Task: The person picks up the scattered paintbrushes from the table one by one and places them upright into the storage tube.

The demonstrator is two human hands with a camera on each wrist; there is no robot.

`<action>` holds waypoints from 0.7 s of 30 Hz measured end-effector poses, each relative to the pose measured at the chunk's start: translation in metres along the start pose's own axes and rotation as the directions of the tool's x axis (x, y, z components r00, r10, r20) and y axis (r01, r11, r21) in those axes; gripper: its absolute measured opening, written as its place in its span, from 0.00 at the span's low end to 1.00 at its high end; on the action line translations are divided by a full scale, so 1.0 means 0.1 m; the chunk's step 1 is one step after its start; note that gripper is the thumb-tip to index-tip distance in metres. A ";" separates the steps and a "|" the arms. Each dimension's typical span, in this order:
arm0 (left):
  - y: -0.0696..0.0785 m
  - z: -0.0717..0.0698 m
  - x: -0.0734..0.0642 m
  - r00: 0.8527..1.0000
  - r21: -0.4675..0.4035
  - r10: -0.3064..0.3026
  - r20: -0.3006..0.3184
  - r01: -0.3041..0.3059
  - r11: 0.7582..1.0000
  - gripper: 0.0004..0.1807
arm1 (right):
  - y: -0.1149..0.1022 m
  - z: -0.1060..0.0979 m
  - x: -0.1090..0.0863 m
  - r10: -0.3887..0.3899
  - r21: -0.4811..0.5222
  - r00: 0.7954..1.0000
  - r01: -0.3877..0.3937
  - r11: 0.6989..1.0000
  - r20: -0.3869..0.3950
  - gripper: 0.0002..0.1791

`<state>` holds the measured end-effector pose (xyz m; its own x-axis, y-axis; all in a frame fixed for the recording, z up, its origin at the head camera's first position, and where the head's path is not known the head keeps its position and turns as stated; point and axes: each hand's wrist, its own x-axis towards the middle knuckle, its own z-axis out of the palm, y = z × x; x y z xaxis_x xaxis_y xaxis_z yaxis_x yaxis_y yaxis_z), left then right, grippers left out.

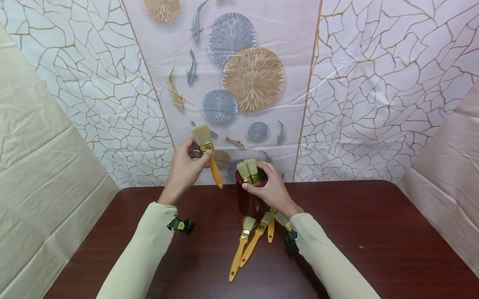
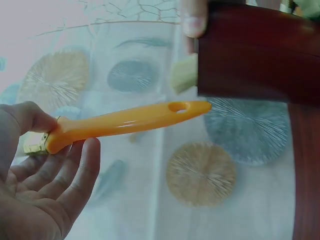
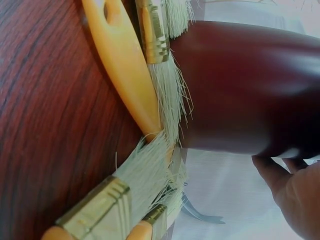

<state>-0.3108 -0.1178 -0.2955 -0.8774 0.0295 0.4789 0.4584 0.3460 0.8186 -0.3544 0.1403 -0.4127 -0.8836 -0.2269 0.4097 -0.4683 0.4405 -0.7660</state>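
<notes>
My left hand (image 1: 186,168) pinches a paintbrush (image 1: 214,168) near its gold ferrule. The pale bristles point up, and the yellow handle slants down to the right. In the left wrist view the handle (image 2: 135,121) runs toward the dark red-brown cup (image 2: 250,62) without touching it. That cup (image 1: 247,201) stands upright on the table; two brushes (image 1: 247,171) show bristles-up at its mouth. My right hand (image 1: 275,188) grips the cup around its rim, thumb at the near side; the brushes partly hide the other fingers.
Several yellow-handled paintbrushes (image 1: 253,244) lie on the dark wooden table (image 1: 358,259) in front of the cup, bristles toward its base. One is partly behind my right wrist. A patterned cloth (image 1: 240,136) hangs at the table's back edge.
</notes>
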 end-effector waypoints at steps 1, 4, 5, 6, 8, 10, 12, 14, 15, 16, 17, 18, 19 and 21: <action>0.03 0.00 0.01 1.000 -0.010 0.001 -0.005 -0.001 1.000 0.16 | 0.00 0.00 0.00 0.001 0.000 1.000 -0.001 1.000 0.001 0.49; 0.11 0.01 0.04 1.000 -0.029 0.011 -0.006 -0.011 1.000 0.18 | 0.00 0.01 0.00 0.003 0.003 1.000 -0.003 1.000 0.000 0.49; 0.13 0.02 0.06 1.000 -0.025 0.015 -0.005 -0.015 1.000 0.18 | 0.01 0.01 0.00 0.003 0.004 1.000 -0.003 1.000 -0.002 0.49; 0.16 0.03 0.07 1.000 -0.024 0.021 -0.004 -0.021 1.000 0.18 | 0.01 0.01 0.00 0.001 0.004 1.000 -0.001 1.000 -0.005 0.49; 0.21 0.04 0.10 0.999 -0.024 0.032 -0.001 -0.033 0.999 0.18 | 0.02 0.01 0.00 -0.003 0.002 1.000 0.003 1.000 -0.011 0.49; 0.25 0.07 0.13 0.999 -0.019 0.042 -0.001 -0.042 0.999 0.18 | 0.02 0.02 0.01 -0.006 -0.004 1.000 0.005 1.000 -0.015 0.48; 0.28 0.10 0.15 0.998 -0.025 0.057 -0.001 -0.057 0.998 0.17 | 0.02 0.02 0.02 -0.007 -0.009 1.000 0.007 1.000 -0.015 0.48; 0.30 0.13 0.18 0.997 -0.034 0.072 0.000 -0.072 0.997 0.16 | 0.02 0.02 0.02 -0.007 -0.011 1.000 0.007 1.000 -0.017 0.48; 0.30 0.14 0.20 0.997 -0.041 0.080 -0.001 -0.080 0.996 0.15 | 0.02 0.03 0.02 -0.007 -0.012 1.000 0.007 1.000 -0.018 0.48; 0.30 0.16 0.21 0.996 -0.047 0.088 -0.002 -0.088 0.995 0.15 | 0.02 0.03 0.02 -0.007 -0.011 1.000 0.006 1.000 -0.020 0.48; 0.30 0.18 0.22 0.995 -0.047 0.096 -0.005 -0.096 0.994 0.14 | 0.02 0.03 0.02 -0.007 -0.010 1.000 0.007 1.000 -0.023 0.48; 0.30 0.19 0.23 0.994 -0.041 0.106 -0.009 -0.106 0.993 0.14 | 0.02 0.03 0.02 -0.006 -0.008 1.000 0.006 1.000 -0.026 0.48; 0.30 0.21 0.24 0.993 -0.027 0.115 -0.014 -0.116 0.993 0.13 | 0.02 0.02 0.02 -0.006 -0.007 1.000 0.006 1.000 -0.027 0.48; 0.29 0.24 0.25 0.991 0.011 0.129 -0.028 -0.128 0.992 0.13 | 0.02 0.02 0.02 -0.006 -0.009 1.000 0.006 1.000 -0.027 0.47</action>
<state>-0.3230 -0.0845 -0.2677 -0.8068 0.0477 0.5889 0.5658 0.3494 0.7469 -0.3570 0.1386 -0.4146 -0.8803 -0.2059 0.4274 -0.4731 0.4473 -0.7590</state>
